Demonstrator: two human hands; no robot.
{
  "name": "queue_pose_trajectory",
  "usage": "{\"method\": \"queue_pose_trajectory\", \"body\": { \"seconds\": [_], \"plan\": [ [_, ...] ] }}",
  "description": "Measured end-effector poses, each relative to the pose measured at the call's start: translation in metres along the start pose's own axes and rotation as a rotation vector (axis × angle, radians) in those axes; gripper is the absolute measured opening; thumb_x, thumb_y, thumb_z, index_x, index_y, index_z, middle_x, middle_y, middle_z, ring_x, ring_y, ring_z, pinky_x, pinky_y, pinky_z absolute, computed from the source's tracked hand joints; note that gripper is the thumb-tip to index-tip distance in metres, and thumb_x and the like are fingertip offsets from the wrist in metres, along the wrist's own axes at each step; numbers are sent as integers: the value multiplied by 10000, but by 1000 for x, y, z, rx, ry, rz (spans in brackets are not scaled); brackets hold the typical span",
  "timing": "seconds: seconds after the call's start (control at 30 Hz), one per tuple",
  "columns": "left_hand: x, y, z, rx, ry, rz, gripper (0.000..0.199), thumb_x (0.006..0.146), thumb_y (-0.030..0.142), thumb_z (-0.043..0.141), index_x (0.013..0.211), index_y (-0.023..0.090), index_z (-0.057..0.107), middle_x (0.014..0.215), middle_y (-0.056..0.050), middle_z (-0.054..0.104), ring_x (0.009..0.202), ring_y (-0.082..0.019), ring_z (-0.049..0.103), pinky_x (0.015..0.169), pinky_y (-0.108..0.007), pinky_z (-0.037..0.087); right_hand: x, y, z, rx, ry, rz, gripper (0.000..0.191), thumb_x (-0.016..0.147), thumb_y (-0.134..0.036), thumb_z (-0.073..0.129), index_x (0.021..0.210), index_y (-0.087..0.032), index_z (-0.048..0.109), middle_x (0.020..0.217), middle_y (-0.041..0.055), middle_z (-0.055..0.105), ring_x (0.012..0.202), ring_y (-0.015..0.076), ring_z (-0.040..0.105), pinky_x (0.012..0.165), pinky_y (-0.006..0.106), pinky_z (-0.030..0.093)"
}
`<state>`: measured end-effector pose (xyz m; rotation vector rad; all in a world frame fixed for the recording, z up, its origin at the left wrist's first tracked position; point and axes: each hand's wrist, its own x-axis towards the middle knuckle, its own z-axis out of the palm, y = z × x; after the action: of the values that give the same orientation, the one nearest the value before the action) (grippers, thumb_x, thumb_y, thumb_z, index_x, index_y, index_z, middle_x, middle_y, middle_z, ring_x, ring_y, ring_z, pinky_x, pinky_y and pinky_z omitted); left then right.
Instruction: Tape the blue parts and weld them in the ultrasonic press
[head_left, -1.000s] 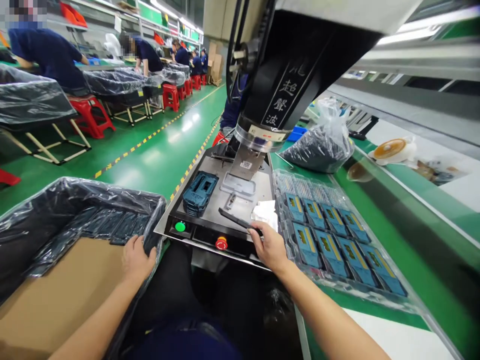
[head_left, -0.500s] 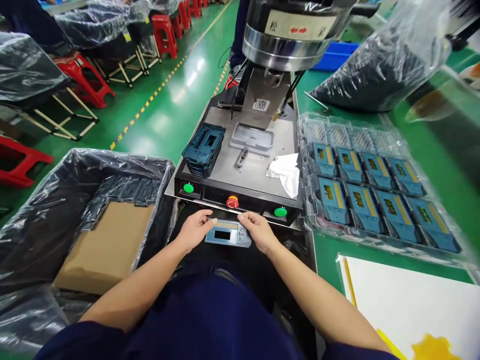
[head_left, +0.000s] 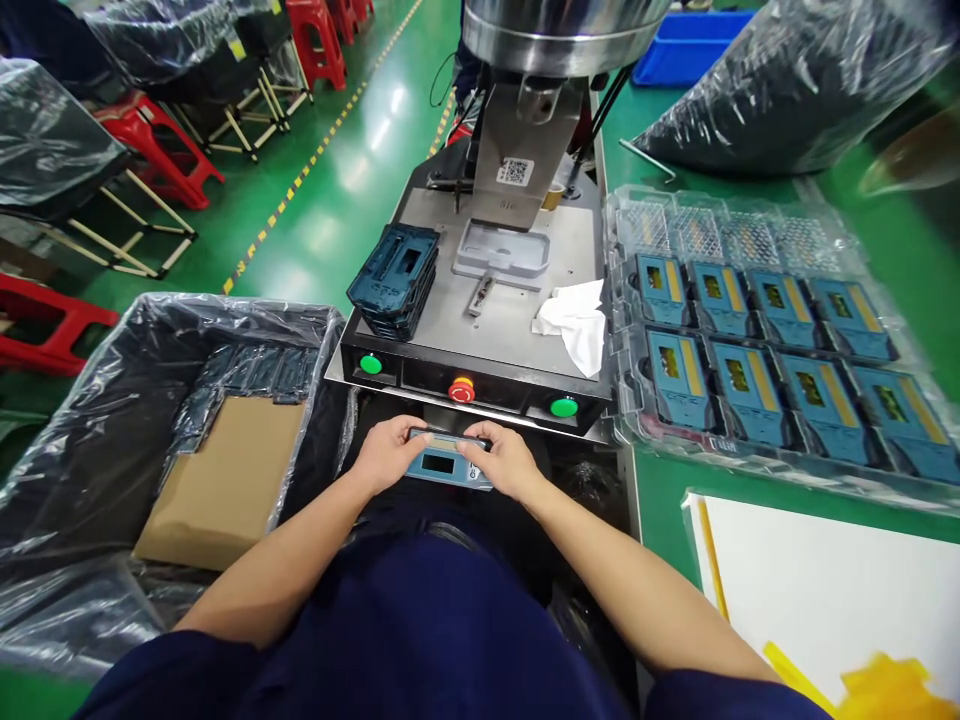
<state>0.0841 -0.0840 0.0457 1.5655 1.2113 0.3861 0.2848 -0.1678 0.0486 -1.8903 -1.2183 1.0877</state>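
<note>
A blue-grey plastic housing (head_left: pixel 450 474) with a dark rectangular window is held between both hands, low in front of the press. My left hand (head_left: pixel 390 455) grips its left end, thumb on the face. At the right end, my right hand (head_left: pixel 506 460) pinches it, the thumb over the upper face and partly covering the printed marks. Beyond the hands are two green buttons (head_left: pixel 371 363) and a red button (head_left: pixel 461 390). A stack of dark housings (head_left: pixel 396 280) sits on the metal press plate (head_left: pixel 502 337), left of a grey fixture (head_left: pixel 502 252).
A white cloth (head_left: pixel 574 325) lies on the plate's right side. Clear trays (head_left: pixel 626 395) of housings are at right, above a white sheet (head_left: pixel 832 590). A plastic-lined bin (head_left: pixel 67 420) holding cardboard (head_left: pixel 225 480) stands left. The metal press head (head_left: pixel 559 40) hangs above.
The view has shifted, bringing the press and trays nearer. My right thumb has moved left across the housing, and the housing's upper edge is tilted up more.
</note>
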Motion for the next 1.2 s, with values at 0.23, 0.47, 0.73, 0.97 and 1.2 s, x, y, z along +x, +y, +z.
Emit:
{"method": "queue_pose_trajectory", "body": {
  "seconds": [0.23, 0.47, 0.73, 0.97, 1.2],
  "plan": [
    [-10, 26, 12, 453, 192, 110, 753, 628, 531, 775, 1242, 165, 539, 1163, -144, 571, 1086, -309, 551, 956, -418, 405, -11, -1, 19, 56, 1, -176, 315, 908, -349, 396, 1069, -228, 638, 1021, 45, 699, 897, 186, 641, 795, 314, 489],
    [-6, 17, 6, 367, 123, 159, 451, 814, 383, 619, 1207, 165, 597, 1122, -115, 617, 1035, -253, 589, 946, -383, 453, -9, 7, 23, 85, -33, -100, 334, 904, -364, 399, 1079, -234, 652, 922, 30, 699, 803, 182, 632, 735, 308, 496],
    [-2, 3, 2, -199, 128, -139, 475, 805, 432, 599, 1184, 150, 643, 897, -80, 698, 645, -152, 602, 567, -270, 512, -1, 11, 25, 162, -104, -30, 360, 905, -409, 401, 1071, -214, 655, 896, 29, 672, 790, 179, 604, 760, 340, 489],
    [-5, 7, -5, -472, 215, -141, 617, 635, 526, 747, 1077, 102, 672, 934, -108, 697, 749, -172, 616, 636, -271, 502, -19, -14, 0, -307, -101, -496, 781, 706, -434, 728, 1374, -155, 436, 1348, 164, 471, 1241, 285, 448, 1040, 433, 391],
    [-2, 16, -11, -581, 106, -244, 726, 576, 561, 782, 1144, 137, 630, 921, -71, 701, 741, -173, 635, 649, -276, 518, -32, -36, -37, -591, -66, -675, 818, 731, -441, 685, 1419, -155, 345, 1357, 165, 490, 1220, 286, 476, 1010, 428, 407]
  ]
}}
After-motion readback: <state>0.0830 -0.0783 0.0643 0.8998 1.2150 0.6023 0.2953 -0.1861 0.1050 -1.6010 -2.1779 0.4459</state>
